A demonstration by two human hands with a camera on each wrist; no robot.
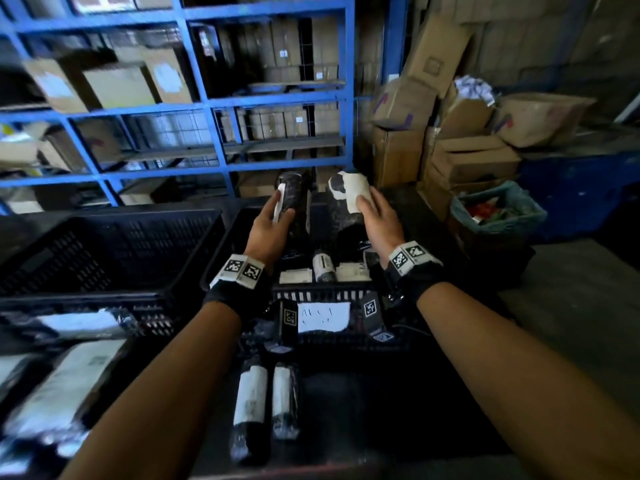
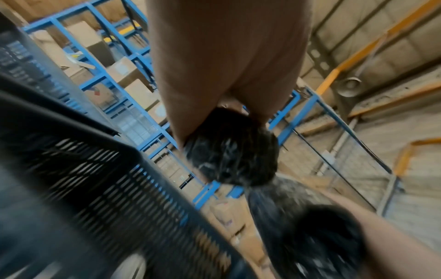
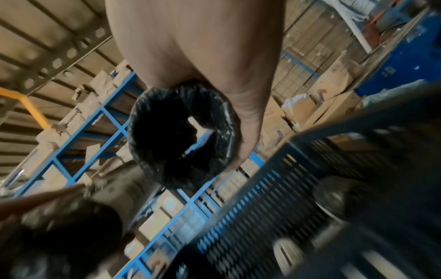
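From the head, our left grip [image 1: 273,225] curls round the left roll [image 1: 294,192] and our right grip [image 1: 379,216] curls round the right roll [image 1: 349,194], both black, above the black crate [image 1: 322,292]. From the left wrist, we see the left roll [image 2: 231,151] held tight. From the right wrist, the right roll [image 3: 181,136] is held tight too.

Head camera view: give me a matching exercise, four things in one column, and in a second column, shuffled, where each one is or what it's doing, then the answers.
Things
1. left hand
2. right hand
3. paper note
4. green-lined bin

Places and states
A. stuck on the crate's front wall
B. grips the thicker roll, white label over its top
C. stands to the right of the crate
D. grips the slimmer roll

Pairs: 1-D, 2-B, 3-A, 4-C
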